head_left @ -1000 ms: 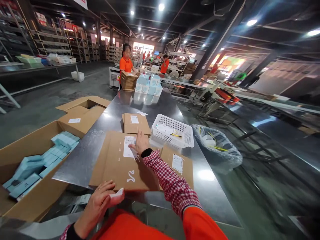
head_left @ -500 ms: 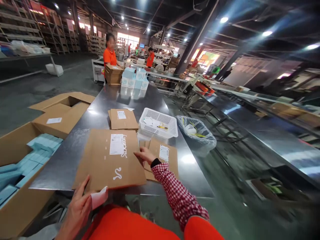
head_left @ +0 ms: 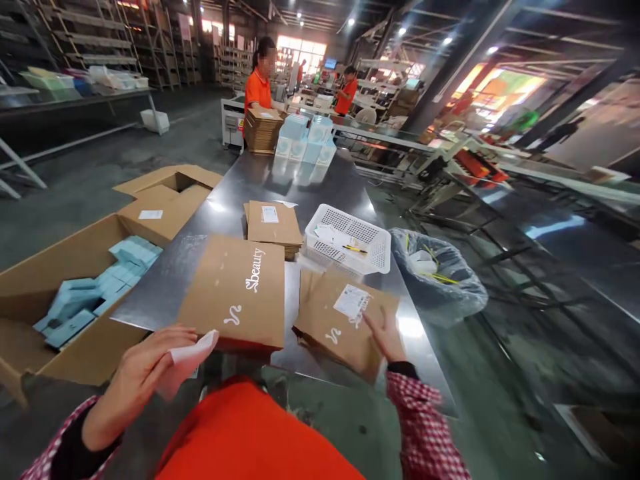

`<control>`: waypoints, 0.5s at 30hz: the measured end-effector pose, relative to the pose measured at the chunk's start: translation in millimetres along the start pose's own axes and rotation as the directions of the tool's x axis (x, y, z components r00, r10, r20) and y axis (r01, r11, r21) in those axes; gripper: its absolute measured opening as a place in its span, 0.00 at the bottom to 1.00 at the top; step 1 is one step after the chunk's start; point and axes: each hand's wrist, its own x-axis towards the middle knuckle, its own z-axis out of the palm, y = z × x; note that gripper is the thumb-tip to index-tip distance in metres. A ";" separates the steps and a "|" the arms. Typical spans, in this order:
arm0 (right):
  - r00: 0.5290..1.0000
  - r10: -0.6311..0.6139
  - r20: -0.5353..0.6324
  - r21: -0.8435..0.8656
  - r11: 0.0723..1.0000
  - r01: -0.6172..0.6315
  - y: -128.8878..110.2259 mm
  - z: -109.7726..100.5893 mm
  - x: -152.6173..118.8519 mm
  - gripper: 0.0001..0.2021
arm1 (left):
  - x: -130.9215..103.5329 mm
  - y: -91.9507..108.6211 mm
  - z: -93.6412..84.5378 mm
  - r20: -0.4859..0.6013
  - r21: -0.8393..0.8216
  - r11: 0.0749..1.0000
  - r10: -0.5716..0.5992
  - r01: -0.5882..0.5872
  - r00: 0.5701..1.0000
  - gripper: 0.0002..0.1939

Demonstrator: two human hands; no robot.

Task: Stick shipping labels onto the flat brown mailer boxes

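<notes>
My left hand (head_left: 143, 367) is closed on a small white paper slip (head_left: 193, 352), at the near left corner of the table. Just beyond it lies a brown cardboard mailer (head_left: 220, 283) with white "beauty" lettering and a squiggle, no label on its top. My right hand (head_left: 386, 333) rests with fingers stretched over the right edge of a labelled cardboard mailer (head_left: 320, 313), which lies on other cardboard at the table's right side. The fingertips touch its top beside the white shipping label (head_left: 351, 301).
A white perforated basket (head_left: 377, 261) holds papers and a yellow pen. Behind the mailers are a labelled cardboard stack (head_left: 275, 230) and light-blue boxes (head_left: 297, 137). An open carton (head_left: 107, 330) of blue boxes stands left, a lined bin (head_left: 450, 300) right. A co-worker (head_left: 257, 87) stands at the far end.
My right hand has moved from the left pile to the right one, and the labelled mailer now lies there. An unlabelled mailer is exposed on the left. My left hand still holds the slip.
</notes>
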 end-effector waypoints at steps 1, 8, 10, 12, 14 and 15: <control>0.993 -0.093 0.078 0.120 0.989 0.083 -26.7 24.6 -15.9 0.30 | 2.6 6.0 -3.3 0.005 -0.002 1.000 0.011 -0.011 1.000 0.18; 0.108 -0.628 0.770 0.638 0.760 -0.123 -165.0 190.8 -138.2 0.28 | 6.5 12.7 -40.3 -0.018 -0.010 1.000 0.023 -0.023 1.000 0.23; 0.141 -0.601 0.786 0.615 0.742 -0.266 -167.1 201.5 -149.5 0.24 | -1.5 -4.1 -53.9 -0.053 0.133 0.983 -0.123 0.129 0.991 0.24; 0.235 -0.579 0.781 0.625 0.710 -0.324 -164.6 197.0 -150.6 0.21 | -12.5 -18.4 -60.0 -0.102 0.283 0.924 -0.236 0.256 0.966 0.28; 0.287 -0.571 0.769 0.638 0.701 -0.317 -164.4 187.0 -148.9 0.19 | -22.2 -21.4 -53.6 -0.107 0.329 0.910 -0.231 0.254 0.967 0.32; 0.309 -0.569 0.762 0.645 0.709 -0.287 -165.6 182.4 -149.0 0.18 | -25.2 -18.0 -45.7 -0.084 0.305 0.926 -0.205 0.221 0.975 0.33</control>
